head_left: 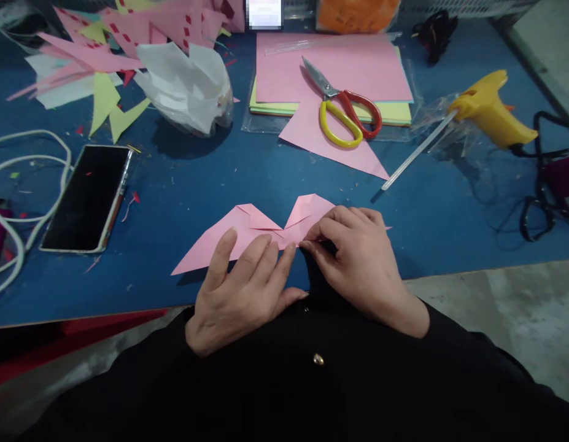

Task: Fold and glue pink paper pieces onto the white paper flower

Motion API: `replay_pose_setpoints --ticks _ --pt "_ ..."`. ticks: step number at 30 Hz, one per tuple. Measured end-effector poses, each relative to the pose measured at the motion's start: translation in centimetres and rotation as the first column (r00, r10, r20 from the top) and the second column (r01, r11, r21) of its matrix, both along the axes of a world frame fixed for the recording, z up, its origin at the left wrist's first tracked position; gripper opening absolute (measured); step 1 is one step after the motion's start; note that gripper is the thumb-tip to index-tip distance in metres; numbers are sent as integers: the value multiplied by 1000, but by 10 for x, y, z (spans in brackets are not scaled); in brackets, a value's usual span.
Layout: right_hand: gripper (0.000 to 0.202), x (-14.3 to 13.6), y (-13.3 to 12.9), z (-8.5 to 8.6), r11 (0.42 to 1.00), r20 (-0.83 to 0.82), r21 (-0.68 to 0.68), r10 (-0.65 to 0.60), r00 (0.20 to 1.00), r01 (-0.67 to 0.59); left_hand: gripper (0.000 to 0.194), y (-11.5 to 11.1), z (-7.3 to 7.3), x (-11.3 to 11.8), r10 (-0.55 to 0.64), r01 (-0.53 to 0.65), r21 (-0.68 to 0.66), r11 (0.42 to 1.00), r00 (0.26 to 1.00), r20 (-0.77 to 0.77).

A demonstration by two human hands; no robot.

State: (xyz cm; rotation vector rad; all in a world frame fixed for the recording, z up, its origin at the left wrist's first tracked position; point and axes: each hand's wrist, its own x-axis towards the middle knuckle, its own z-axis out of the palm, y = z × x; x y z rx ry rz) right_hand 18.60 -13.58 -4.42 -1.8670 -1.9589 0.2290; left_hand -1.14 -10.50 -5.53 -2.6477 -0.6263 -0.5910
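Blue flat counter point(247, 166) underneath. Folded pink paper sheet point(205, 252) near front edge, long axis side to side. Left hand point(247, 279): spread, fingertips on sheet, nothing grasped. Right hand point(364, 264): pinching near-side edge, just right of notch.

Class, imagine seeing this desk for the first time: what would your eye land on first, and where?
Probably the folded pink paper at the front edge of the blue table, with the left hand and right hand on it. Next, the red-and-yellow-handled scissors lying on pink sheets behind, and the yellow glue gun at far right.
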Motion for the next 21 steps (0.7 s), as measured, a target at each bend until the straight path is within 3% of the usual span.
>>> replay_pose_setpoints --ticks 10,15,21 --pt "11 11 -2 3 999 28 -47 -22 999 23 47 -1 -3 5 -62 62 17 998 998 23" --pt "13 9 -1 2 999 46 -34 -25 999 26 58 -1 -3 14 -64 64 -1 998 998 3" --pt "10 18 -3 2 998 -30 -48 -38 999 36 57 1 -2 16 -69 70 20 997 997 -38"
